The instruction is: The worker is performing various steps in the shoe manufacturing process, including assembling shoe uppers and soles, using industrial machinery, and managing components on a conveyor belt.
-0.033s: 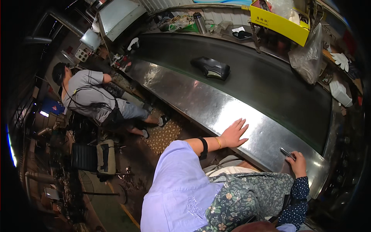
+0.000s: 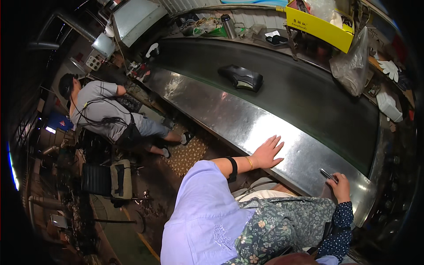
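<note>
My left hand (image 2: 268,152) lies flat on the shiny metal ledge (image 2: 221,105), fingers spread and holding nothing. Farther right, my right hand (image 2: 340,187) is closed around a slim silver-and-dark handheld tool (image 2: 327,175); its exact kind is unclear. The tool's free end points away from me, just over the ledge. Beyond the ledge, on the dark conveyor belt (image 2: 300,88), rests a black shoe-shaped piece (image 2: 240,77) with a grey-green patch, apart from both hands.
At the far left end of the line a person (image 2: 104,106) in a grey shirt is seated. Behind the belt stand a steel flask (image 2: 228,26), a yellow box (image 2: 320,26) and a hanging plastic bag (image 2: 351,66). White gloves (image 2: 388,70) lie at the far right.
</note>
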